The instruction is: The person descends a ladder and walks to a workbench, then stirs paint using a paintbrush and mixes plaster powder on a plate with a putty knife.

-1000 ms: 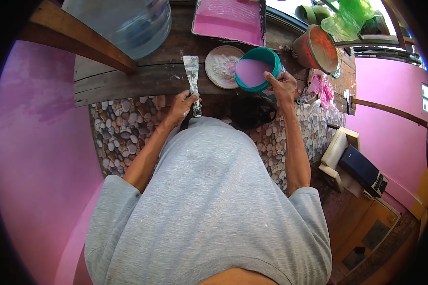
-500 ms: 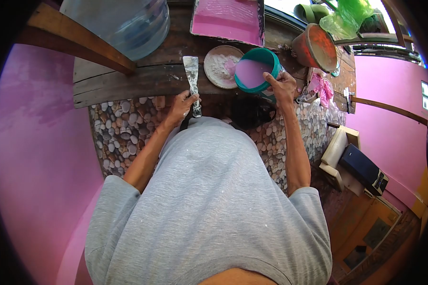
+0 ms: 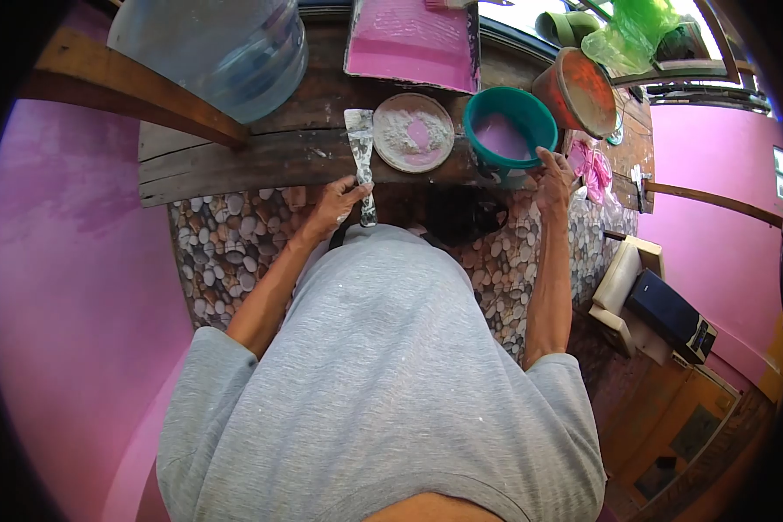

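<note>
Between the closed fingers of my left hand (image 3: 337,204) is a putty knife (image 3: 362,157), its blade smeared white and pointing away from me. My right hand (image 3: 553,181) pinches the near right rim of a teal bucket (image 3: 539,109), which holds pale pink liquid. The bucket looks nearly upright at the bench's near edge; whether its base rests on the wood is hard to see. Between knife and bucket lies a round plate (image 3: 381,150) of white powder with a pink wet patch in its middle.
A pink-coated paint tray (image 3: 409,45) and a large clear water jug (image 3: 209,52) stand on the wooden bench (image 3: 226,165). Right of the bucket are an orange-stained pot (image 3: 576,91) and a pink plastic bag (image 3: 593,170). A wooden post (image 3: 130,91) slants in at left.
The teal bucket has gone from tilted over the plate to nearly upright, moving right with my right hand. More pink liquid shows on the powder. My left hand still holds the putty knife.
</note>
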Demonstrator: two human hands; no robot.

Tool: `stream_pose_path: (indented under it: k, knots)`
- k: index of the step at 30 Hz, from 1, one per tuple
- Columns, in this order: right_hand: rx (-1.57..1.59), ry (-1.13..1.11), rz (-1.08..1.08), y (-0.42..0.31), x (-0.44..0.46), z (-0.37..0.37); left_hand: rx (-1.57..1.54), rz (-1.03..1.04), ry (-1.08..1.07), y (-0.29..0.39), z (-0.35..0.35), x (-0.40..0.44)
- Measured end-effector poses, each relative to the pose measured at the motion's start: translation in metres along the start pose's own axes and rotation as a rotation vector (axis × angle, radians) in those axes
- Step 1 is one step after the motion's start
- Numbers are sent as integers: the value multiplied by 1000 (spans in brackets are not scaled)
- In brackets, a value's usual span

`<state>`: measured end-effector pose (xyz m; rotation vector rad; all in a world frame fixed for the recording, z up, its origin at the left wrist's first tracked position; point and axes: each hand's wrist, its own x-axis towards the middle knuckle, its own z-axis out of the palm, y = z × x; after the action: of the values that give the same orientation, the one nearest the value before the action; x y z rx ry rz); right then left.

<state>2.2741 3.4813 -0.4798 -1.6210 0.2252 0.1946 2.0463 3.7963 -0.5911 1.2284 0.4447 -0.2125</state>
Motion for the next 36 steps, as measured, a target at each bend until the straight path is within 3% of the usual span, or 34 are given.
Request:
stream_pose_path:
  k: [10,17,19,21,24,28,32,34,36]
  knots:
    - [440,29,-17,71,33,-54,40,-137,-114,34,28,4]
    - [458,119,-18,68,8,-49,33,-149,-156,40,68,22]
    - [300,263,100,62,-10,-40,22,-160,-184,33,78,28]
    - [-25,234,165,71,-43,-23,-18,-167,-212,35,91,33]
    - [-161,-316,184,74,-96,22,-82,-175,-269,25,106,43]
    - [-140,-564,179,96,-100,40,-121,-261,-300,15,119,51]
    - [-328,-555,130,101,-94,32,18,-236,-230,14,123,58]
    - [-591,-419,-209,97,-89,27,103,-158,-109,12,118,56]
    - [-577,-370,-176,97,-79,24,196,-79,15,9,102,54]
